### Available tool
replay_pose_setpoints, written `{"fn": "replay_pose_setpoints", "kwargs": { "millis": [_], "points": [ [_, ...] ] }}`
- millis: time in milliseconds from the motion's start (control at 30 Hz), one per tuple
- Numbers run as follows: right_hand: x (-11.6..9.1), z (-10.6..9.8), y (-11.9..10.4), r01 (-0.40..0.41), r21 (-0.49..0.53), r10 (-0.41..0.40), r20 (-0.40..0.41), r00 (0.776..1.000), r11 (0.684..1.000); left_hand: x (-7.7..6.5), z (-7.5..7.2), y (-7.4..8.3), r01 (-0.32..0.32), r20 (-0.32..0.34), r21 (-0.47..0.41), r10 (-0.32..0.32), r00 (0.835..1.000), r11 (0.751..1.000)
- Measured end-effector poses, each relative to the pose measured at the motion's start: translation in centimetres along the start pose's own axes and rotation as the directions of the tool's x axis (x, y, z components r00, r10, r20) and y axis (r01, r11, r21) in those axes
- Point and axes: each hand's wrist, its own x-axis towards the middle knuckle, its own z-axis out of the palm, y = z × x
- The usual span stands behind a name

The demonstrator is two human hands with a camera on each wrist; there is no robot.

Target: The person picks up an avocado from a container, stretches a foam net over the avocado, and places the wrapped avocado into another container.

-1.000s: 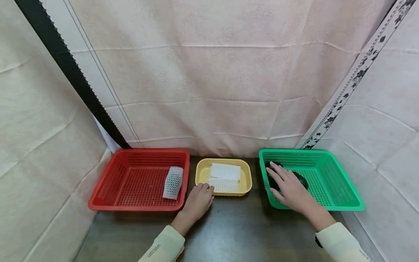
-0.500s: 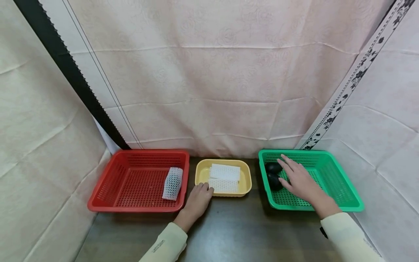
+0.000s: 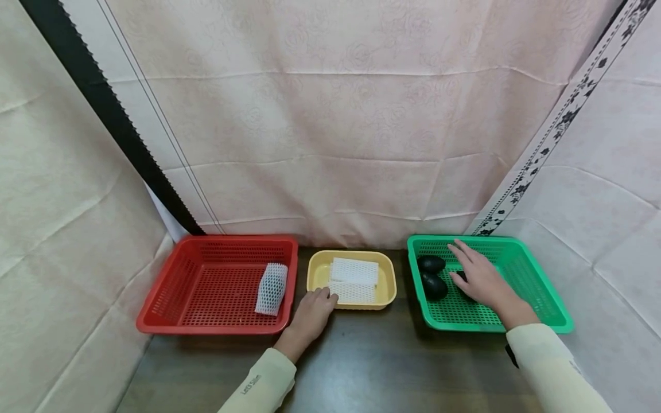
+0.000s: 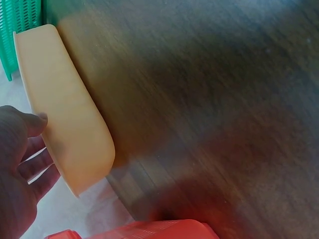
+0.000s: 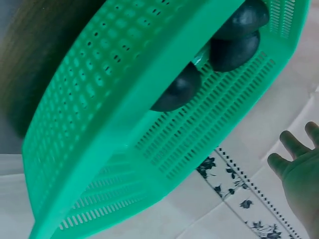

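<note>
My left hand (image 3: 311, 315) pinches the rim of a small yellow tray (image 3: 315, 281) at its near left corner; the thumb lies on the outer wall (image 4: 62, 94) in the left wrist view. White foam net sleeves (image 3: 353, 281) lie in that tray. Over the green basket (image 3: 537, 287), my right hand (image 3: 482, 281) hovers with fingers spread, holding nothing. Two dark, smooth avocados (image 3: 432, 275) lie at the basket's left end. Another avocado (image 5: 179, 89) sits partly hidden beneath the hand in the head view.
A red basket (image 3: 219, 295) stands left of the tray, with a white foam net sleeve (image 3: 272, 288) at its right side. The dark wooden table (image 3: 382, 361) extends in front. Cloth curtains (image 3: 330, 132) hang behind and on both sides.
My right hand has moved rightward and back from the avocados at the basket's left end, uncovering two of them. My left hand has stayed at the tray.
</note>
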Motion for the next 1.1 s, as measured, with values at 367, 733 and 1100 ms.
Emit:
{"fn": "replay_pose_setpoints", "kwargs": {
  "millis": [367,733,1100],
  "points": [
    [1.0,2.0,2.1,-0.250,0.139,0.214,0.232,0.949,0.958,-0.2,0.1,-0.4,0.023,0.005,-0.032,-0.023,1.000,0.999],
    [1.1,3.7,4.2,-0.359,0.126,0.296,0.354,0.887,0.925,0.1,0.1,-0.1,0.038,0.019,-0.051,-0.037,0.999,0.998],
    [1.3,3.3,5.1,-0.536,0.131,0.394,0.539,0.745,0.834,0.2,-0.2,0.1,0.046,0.045,-0.055,-0.043,0.998,0.997]
  ]
}}
